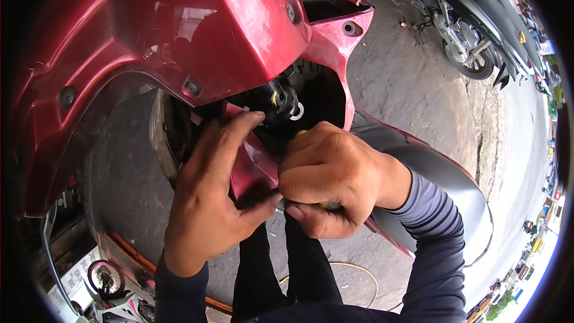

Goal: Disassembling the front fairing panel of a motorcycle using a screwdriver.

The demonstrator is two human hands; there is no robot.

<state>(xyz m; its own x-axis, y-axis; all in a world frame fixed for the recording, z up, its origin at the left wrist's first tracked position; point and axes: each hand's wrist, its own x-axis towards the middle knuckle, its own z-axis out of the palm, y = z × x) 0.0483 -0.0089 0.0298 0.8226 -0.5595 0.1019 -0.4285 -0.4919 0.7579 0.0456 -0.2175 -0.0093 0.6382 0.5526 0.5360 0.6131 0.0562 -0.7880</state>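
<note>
Left hand: one, (206, 194) half curled, its fingers over the upper side and its thumb at the lower end of the small red panel.
Small red panel: one, (254, 167) glossy, tilted, held in the left hand, just left of the right hand.
Right hand: one, (335, 179) closed into a fist around a yellow-and-black item.
Yellow-and-black item: one, (329, 206) mostly hidden inside the right hand; its kind cannot be told.
Large red fairing: one, (179, 30) above both hands, with three round fasteners showing.
White ring: one, (298, 112) in the dark opening just above the right hand.
Dark motorcycle: one, (466, 30) well apart, up and to the right of the right hand.
Trouser legs: two, (257, 272) dark, below the hands.
</note>
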